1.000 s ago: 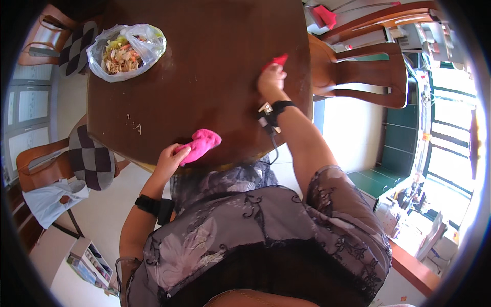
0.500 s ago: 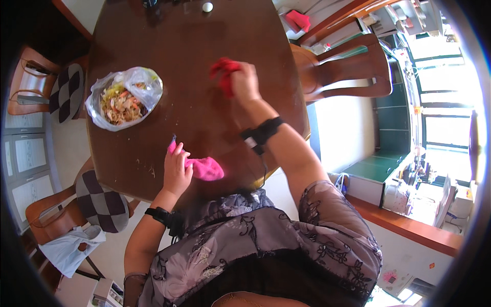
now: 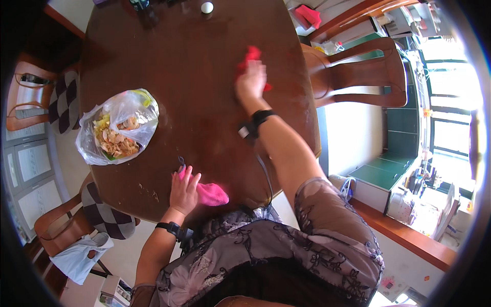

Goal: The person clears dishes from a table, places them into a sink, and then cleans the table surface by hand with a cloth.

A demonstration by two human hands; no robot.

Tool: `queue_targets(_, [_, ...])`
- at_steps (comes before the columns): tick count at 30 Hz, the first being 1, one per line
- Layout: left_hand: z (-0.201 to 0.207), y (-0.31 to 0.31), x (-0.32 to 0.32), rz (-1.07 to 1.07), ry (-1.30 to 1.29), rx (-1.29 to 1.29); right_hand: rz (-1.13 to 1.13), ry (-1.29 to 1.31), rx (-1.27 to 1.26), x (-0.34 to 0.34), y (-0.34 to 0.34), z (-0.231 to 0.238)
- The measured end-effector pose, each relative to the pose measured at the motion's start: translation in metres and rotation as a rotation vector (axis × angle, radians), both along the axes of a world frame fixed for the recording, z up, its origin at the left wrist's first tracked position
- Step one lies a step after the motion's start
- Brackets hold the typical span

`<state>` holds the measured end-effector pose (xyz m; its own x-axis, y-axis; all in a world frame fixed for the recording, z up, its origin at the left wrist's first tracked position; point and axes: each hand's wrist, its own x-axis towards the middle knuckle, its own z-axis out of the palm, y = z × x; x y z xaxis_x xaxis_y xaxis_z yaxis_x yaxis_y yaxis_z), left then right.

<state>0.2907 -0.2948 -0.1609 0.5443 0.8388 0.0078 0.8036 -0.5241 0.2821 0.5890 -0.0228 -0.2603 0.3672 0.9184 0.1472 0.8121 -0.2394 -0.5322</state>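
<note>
My right hand (image 3: 251, 82) lies palm down on a red cloth (image 3: 252, 52) on the dark brown table (image 3: 194, 66), arm stretched out toward the far right side. Its fingers reach forward over the cloth, hiding most of it. Near the table's front edge, my left hand (image 3: 185, 191) rests on a pink cloth (image 3: 213, 194) with its fingers stretched and slightly apart. The pink cloth sticks out on both sides of that hand, with a small dark loop at its far end. Each wrist wears a black band with a small device.
An open clear plastic bag (image 3: 143, 115) of food scraps stands at the left of the table. A few crumbs (image 3: 155, 195) lie near the front left edge. A white, egg-like object (image 3: 206, 7) is at the far end. Wooden chairs (image 3: 353, 71) flank the table.
My right hand has slid the red cloth farther away and slightly right, its fingers now flatter. The left hand stays at the pink cloth. The whole view has shifted a little.
</note>
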Motion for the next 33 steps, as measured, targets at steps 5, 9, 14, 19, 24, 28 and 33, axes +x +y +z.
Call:
queue_targets(5, [0.008,-0.008,0.002,-0.023,0.011,-0.03,0.506,0.077,0.212,-0.138,-0.036,0.045])
queue_targets(9, [0.017,-0.004,0.003,-0.028,0.012,-0.053,0.565,0.582,0.356,-0.129,-0.007,0.087])
queue_targets(14, [0.017,0.002,-0.001,-0.034,-0.039,-0.03,0.005,0.813,0.577,0.011,0.064,0.107])
queue_targets(19, [0.017,0.009,-0.005,-0.048,-0.09,-0.074,-0.539,0.111,0.141,0.189,0.088,-0.008])
queue_targets(24, [0.022,0.015,-0.006,-0.023,-0.052,-0.101,-0.383,-0.2,0.067,0.119,0.136,-0.008])
queue_targets(28, [0.016,0.017,-0.008,0.007,-0.1,-0.108,-0.1,-0.182,0.238,0.02,0.183,-0.002])
queue_targets(33, [0.028,0.022,-0.01,-0.007,-0.11,-0.132,0.305,-0.009,0.193,-0.103,0.188,0.04])
